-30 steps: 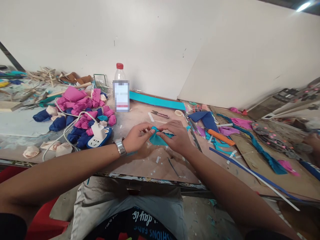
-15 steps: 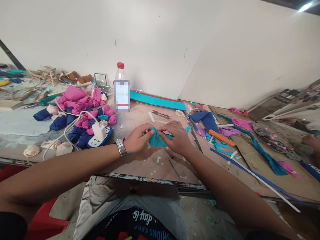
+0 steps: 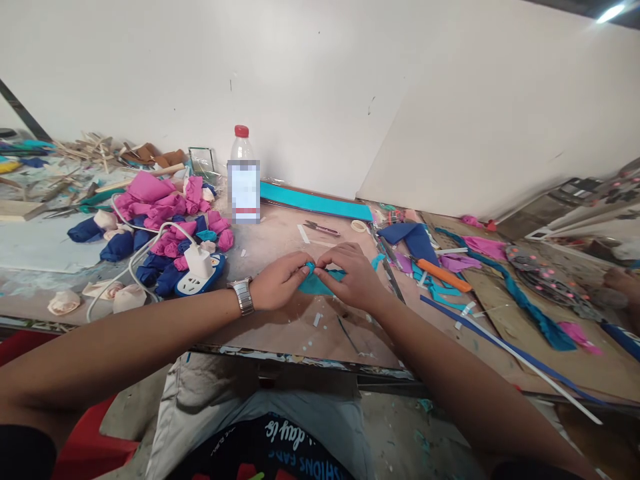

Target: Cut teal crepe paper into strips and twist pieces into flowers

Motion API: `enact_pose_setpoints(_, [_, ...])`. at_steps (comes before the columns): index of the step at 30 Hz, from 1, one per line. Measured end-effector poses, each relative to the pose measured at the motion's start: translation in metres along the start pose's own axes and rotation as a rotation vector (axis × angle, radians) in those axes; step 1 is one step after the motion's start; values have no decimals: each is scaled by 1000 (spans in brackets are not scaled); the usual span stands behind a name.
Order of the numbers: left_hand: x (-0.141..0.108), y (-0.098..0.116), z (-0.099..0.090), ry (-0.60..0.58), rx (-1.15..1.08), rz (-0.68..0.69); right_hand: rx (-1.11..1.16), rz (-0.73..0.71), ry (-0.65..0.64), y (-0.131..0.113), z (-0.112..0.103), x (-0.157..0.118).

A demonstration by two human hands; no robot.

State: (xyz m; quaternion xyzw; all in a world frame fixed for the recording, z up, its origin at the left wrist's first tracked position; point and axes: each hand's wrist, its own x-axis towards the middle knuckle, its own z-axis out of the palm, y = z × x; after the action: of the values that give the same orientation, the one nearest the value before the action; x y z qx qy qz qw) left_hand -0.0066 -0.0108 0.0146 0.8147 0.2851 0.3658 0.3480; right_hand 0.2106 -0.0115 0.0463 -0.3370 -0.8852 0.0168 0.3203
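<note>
Left hand: mine, wearing a silver metal-link watch. The thumb and forefinger are pinched nearly closed on the gathered top of a soft teal cloth piece, the other fingers curled loosely.

Right hand: mine, thumb and fingertips drawn together at the same gathered top, close beside the left fingertips. The two pinches face each other, probably so that the small folds stay bunched between them.

Teal cloth piece: one, at the near middle of the brown-covered worktable, its looser part spread below my fingertips and partly behind my right hand. A light hold seems enough for such thin material.

Far side, middle: one clear bottle with a red cap; one phone with a lit screen, upright before it, apparently leaned there to face me. A flat bright turquoise strip lies along the wall, just right of the phone. Nearer, a small pair of pink-handled snips and a pale ring of tape, both within easy reach, I judge.

Left: a heap of crumpled pink and navy cloth bundles, perhaps piled to keep them together; beside it, a blue-and-white power strip with a white charger plugged in.

Right: an orange-handled cutter, lying near folded navy cloth.
</note>
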Motion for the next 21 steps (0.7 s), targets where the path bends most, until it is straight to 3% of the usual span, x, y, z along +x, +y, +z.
enact_pose_setpoints(5, [-1, -1, 2, -34, 0, -12, 3, -9, 19, 1, 1, 0])
enact_pose_setpoints(14, [0, -3, 4, 24, -70, -26, -32, -51, 24, 2, -1, -1])
enact_pose_setpoints(21, [-1, -6, 6, 6, -81, -10, -46, -40, 43, 2, -1, -1])
